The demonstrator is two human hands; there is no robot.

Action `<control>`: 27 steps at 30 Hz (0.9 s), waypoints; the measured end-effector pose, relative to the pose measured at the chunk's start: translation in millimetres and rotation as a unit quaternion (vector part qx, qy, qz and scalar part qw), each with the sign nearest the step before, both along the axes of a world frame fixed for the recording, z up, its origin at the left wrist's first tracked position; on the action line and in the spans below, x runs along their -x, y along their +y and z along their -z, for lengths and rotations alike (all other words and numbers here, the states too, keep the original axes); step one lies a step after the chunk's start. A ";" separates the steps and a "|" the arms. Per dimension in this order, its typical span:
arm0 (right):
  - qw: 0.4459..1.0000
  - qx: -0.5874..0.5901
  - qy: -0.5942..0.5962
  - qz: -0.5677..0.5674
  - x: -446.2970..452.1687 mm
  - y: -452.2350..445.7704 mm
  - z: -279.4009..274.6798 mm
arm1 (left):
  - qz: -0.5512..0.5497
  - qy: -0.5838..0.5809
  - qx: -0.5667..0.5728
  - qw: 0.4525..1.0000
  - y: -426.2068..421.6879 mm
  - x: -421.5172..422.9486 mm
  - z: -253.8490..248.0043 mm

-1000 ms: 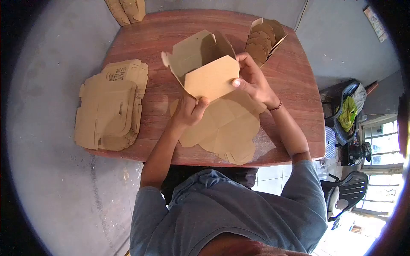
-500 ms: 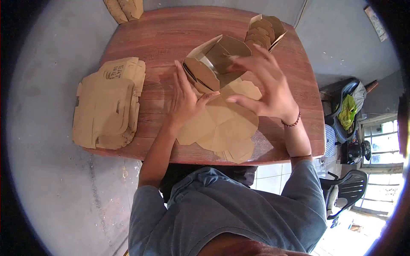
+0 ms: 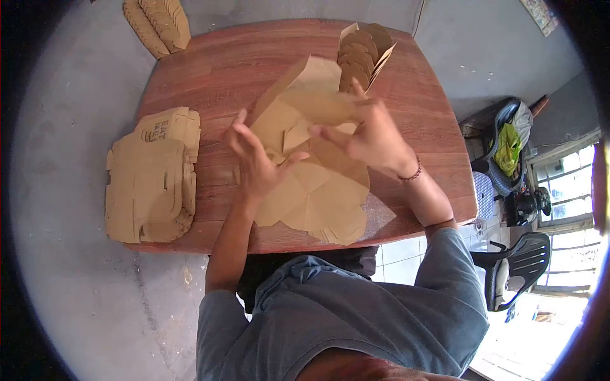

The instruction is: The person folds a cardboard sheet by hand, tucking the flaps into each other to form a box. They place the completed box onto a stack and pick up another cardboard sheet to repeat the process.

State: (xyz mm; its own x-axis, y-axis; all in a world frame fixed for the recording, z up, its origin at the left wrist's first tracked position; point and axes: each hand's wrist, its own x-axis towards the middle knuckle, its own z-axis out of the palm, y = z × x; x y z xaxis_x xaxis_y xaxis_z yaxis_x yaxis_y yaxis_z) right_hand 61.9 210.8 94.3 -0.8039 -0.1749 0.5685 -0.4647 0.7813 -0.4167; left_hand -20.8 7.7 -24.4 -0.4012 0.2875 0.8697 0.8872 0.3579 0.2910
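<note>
Nested cartons [image 3: 155, 25] stand at the table's far left corner, with flat cardboard blanks [image 3: 149, 190] stacked nearer. The left hand [image 3: 257, 168] is spread, thumb out, at the left side of a part-folded carton [image 3: 308, 105]; blur hides whether it touches. That carton sits mid-table, above loose blanks [image 3: 318, 203]. The right hand [image 3: 378, 136], also blurred and splayed, hangs at its right side, contact unclear. Folding seems in hand; the next move likely calls for steadying its panels. Further right stand more nested cartons [image 3: 359, 54].
</note>
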 end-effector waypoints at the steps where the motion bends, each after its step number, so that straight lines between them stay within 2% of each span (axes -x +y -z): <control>1: 1.000 -0.001 0.001 0.000 -2.9 6.6 -8.9 | 0.013 -0.029 -0.027 0.999 -0.6 -2.0 -4.0; 3: 0.985 0.158 -0.050 0.055 -12.0 23.5 -32.1 | 0.032 -0.052 -0.031 0.998 -1.6 4.7 -3.8; 5: 0.956 0.281 -0.012 0.088 -21.2 43.5 -46.2 | 0.055 -0.076 -0.035 0.995 4.5 11.8 -7.3; 7: 0.944 0.282 0.130 0.115 -17.8 78.9 -49.2 | 0.076 -0.125 -0.010 0.989 15.6 18.3 -14.4; 8: 0.944 0.282 0.130 0.116 -15.6 96.8 -50.6 | 0.077 -0.126 -0.010 0.989 22.8 19.0 -26.6; 10: 0.916 0.291 0.236 0.147 -8.7 127.4 -53.2 | 0.159 -0.183 0.021 0.970 45.4 21.1 -63.0; 12: 0.906 0.309 0.242 0.158 0.2 143.3 -49.8 | 0.162 -0.071 0.041 0.983 75.7 44.9 -81.2; 14: 0.896 0.326 0.250 0.167 9.0 150.9 -44.5 | 0.150 -0.058 0.051 0.986 111.1 72.2 -95.6; 16: 0.906 0.334 0.198 0.169 18.4 154.5 -36.9 | 0.139 -0.044 0.061 0.987 135.9 91.3 -105.0; 18: 0.917 0.312 0.188 0.162 28.7 163.1 -26.6 | 0.097 -0.065 0.163 0.980 154.2 103.8 -104.4; 19: 0.927 0.295 0.159 0.168 32.2 164.7 -24.0 | 0.097 -0.063 0.161 0.980 160.7 107.1 -100.4; 21: 0.934 0.280 0.132 0.177 32.6 169.7 -23.4 | 0.107 -0.132 0.157 0.973 168.7 109.8 -89.6; 24: 0.960 0.173 0.034 0.217 28.5 178.3 -25.5 | 0.110 -0.115 0.104 0.982 167.7 105.9 -77.2; 27: 0.959 0.178 0.027 0.217 25.0 177.1 -24.7 | 0.174 -0.160 0.061 0.970 162.7 99.3 -71.3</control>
State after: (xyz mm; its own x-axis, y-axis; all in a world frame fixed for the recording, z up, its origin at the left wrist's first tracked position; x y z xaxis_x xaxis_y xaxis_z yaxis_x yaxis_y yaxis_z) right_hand 37.0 387.9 119.0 -0.7247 0.3826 0.5730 -0.1561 0.7189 -0.6774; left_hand -120.1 170.4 46.9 -0.5053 0.5475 0.6670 0.8314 0.1020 0.5462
